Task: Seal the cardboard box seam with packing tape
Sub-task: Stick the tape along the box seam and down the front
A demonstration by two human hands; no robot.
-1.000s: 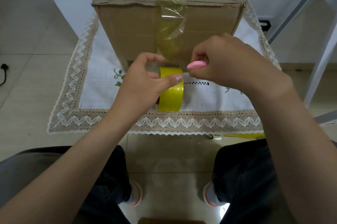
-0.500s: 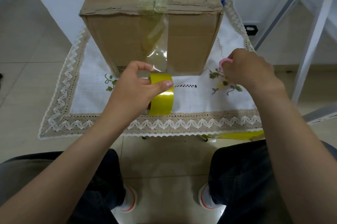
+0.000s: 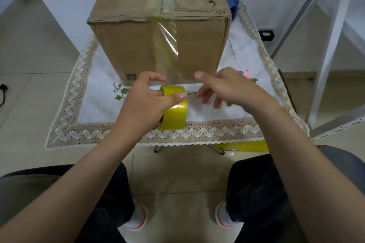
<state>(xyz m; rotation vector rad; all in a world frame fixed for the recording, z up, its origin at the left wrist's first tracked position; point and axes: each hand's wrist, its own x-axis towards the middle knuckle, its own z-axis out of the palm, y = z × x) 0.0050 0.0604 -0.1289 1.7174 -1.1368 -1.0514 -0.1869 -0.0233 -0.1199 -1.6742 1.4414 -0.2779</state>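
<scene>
Left hand (image 3: pixel 146 102) grips the yellow packing tape roll (image 3: pixel 174 110) before the brown cardboard box (image 3: pixel 138 45); right hand (image 3: pixel 227 88) spread, empty.

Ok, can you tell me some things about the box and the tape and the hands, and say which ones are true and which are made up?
1. The left hand holds the yellow tape roll. True.
2. The right hand is gripping a pink cutter. False: its fingers are spread and hold nothing; the pink thing lies on the cloth behind it.
3. Tape already runs along the top seam of the cardboard box and down its front. True.
4. The box stands on the bare floor. False: it stands on a white tablecloth with a lace edge.
5. The tape on the front of the box lies perfectly flat. False: part of the clear strip looks wrinkled and lifted.
</scene>
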